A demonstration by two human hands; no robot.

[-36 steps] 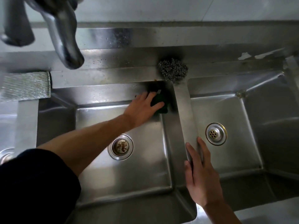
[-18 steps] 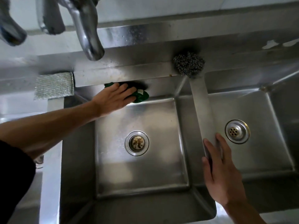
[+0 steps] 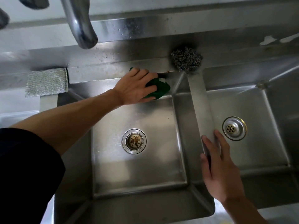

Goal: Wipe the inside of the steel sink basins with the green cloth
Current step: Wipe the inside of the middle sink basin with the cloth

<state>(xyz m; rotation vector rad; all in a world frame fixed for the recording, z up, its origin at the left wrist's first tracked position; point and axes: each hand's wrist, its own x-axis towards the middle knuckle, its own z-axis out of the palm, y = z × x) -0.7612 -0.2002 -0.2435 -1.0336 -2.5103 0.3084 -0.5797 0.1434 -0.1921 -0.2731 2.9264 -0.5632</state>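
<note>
My left hand point(image 3: 135, 88) presses the green cloth point(image 3: 160, 89) flat against the far wall of the middle steel basin point(image 3: 145, 172), near its far right corner. Most of the cloth is hidden under my palm and fingers. The basin's round drain point(image 3: 134, 141) holds brown debris. My right hand point(image 3: 221, 167) lies open and flat on the steel divider point(image 3: 202, 101) between the middle basin and the right basin point(image 3: 252, 147), which has its own strainer drain point(image 3: 234, 128).
A steel wool scrubber point(image 3: 186, 59) sits on the back ledge at the divider's far end. A grey scouring pad point(image 3: 47, 82) lies on the ledge to the left. A tap spout point(image 3: 80, 25) hangs over the back edge. A third basin lies far left.
My left hand wiped the cloth leftward along the far wall, then back right toward the corner. The view shifted. My right hand stayed on the divider.
</note>
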